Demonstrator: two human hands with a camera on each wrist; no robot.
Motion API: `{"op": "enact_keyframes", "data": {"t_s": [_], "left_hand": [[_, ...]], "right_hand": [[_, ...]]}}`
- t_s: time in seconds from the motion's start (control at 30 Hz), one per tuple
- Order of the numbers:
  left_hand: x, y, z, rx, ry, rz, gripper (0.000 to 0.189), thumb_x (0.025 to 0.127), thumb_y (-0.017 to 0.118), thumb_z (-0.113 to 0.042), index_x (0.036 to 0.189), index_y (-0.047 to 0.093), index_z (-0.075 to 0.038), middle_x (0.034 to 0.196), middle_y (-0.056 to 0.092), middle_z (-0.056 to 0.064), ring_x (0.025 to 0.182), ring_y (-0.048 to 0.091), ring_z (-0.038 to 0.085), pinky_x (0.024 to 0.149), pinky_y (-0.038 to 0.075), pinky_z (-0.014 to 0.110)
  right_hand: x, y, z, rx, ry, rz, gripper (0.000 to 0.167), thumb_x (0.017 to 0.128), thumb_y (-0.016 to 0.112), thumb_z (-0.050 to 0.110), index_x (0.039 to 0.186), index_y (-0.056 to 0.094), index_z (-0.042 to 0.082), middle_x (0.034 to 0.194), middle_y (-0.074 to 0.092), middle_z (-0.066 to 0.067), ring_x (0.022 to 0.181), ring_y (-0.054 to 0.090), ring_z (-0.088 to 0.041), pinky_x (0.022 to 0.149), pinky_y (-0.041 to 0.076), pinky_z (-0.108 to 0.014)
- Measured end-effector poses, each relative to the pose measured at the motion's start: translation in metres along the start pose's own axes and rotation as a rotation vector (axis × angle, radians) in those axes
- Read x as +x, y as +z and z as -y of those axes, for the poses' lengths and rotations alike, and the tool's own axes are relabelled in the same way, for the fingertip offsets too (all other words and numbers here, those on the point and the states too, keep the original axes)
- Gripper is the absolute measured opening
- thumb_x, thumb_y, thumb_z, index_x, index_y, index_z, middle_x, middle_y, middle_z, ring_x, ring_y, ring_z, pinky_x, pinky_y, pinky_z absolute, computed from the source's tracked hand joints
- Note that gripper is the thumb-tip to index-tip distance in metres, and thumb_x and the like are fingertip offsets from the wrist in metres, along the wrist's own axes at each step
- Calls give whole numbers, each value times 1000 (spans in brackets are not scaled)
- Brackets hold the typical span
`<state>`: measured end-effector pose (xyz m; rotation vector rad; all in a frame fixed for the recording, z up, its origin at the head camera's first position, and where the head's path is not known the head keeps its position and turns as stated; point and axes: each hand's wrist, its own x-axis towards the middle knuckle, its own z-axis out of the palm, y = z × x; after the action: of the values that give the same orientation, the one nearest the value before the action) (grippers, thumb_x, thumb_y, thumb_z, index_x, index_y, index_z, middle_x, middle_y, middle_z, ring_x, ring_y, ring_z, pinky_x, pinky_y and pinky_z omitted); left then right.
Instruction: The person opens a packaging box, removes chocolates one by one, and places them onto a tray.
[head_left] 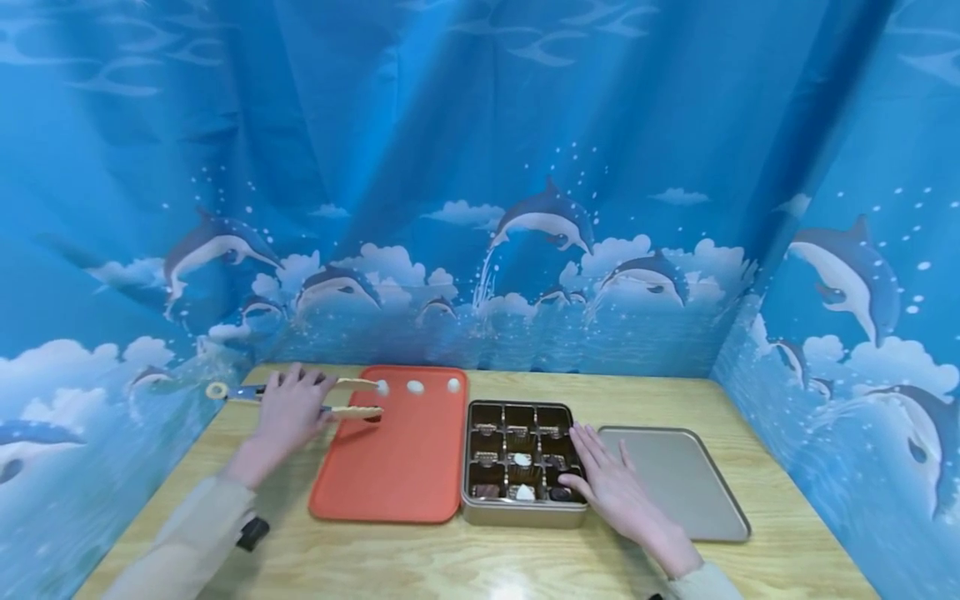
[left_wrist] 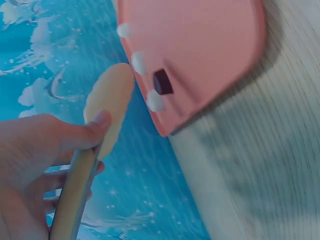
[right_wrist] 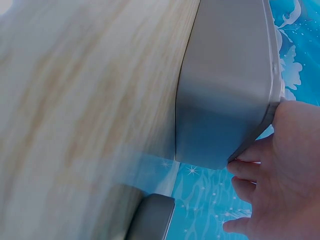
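My left hand grips a pair of tongs with beige scalloped tips, their arms apart over the red tray. A dark chocolate lies on the tray beside the white pieces, of which three line the far edge. In the head view it shows at the lower tong tip. My right hand rests along the right side of a metal tin, fingers extended and thumb over the rim. Inside the tin's divided insert sit white chocolates, a brown chocolate and a dark chocolate.
A flat metal lid lies right of the tin, partly under my right forearm in the head view. The wooden table ends at a blue dolphin-print curtain at the back and sides. The tray and tin stand side by side.
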<state>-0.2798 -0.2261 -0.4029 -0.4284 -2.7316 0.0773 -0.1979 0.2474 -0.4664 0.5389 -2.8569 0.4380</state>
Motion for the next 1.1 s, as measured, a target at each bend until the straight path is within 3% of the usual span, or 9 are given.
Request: {"op": "enact_keyframes", "data": {"t_s": [0.13,0.37,0.57,0.83,1.1], "left_hand": [[1,-8,-12,-31,3,-25,60,80,86,-31,131,67,-8,120,66,19,112,52,41,83,40,57],[8,-17,-40,-31,55,-67,61,79,88,-29,133,66,-12,114,66,14,107,53,37,85,42,56],[17,-25,-67,-40,168,-129,59,80,86,-26,134,66,-14,113,66,10,104,52,33,82,41,51],[37,-34,-111,-13,370,-231,66,75,88,-41,132,68,-17,114,66,4,101,53,27,83,43,47],[54,-35,-154,81,510,-250,68,73,89,-41,134,66,-22,115,66,-1,104,53,24,88,44,41]], "right_hand": [[0,0,-1,8,4,0,75,102,55,44,155,32,-3,162,24,-18,150,25,-38,117,12,-68],[0,0,-3,-10,-1,6,75,102,54,46,156,32,-2,162,24,-19,149,27,-39,117,12,-69],[0,0,-1,-10,-1,9,75,103,53,47,156,32,-2,162,24,-19,150,27,-38,117,11,-68],[0,0,-2,-1,7,23,76,103,51,48,156,30,-1,163,22,-17,151,24,-36,118,9,-66],[-1,1,-3,0,11,22,77,102,52,49,157,29,-1,163,21,-16,151,23,-35,118,9,-66]]}}
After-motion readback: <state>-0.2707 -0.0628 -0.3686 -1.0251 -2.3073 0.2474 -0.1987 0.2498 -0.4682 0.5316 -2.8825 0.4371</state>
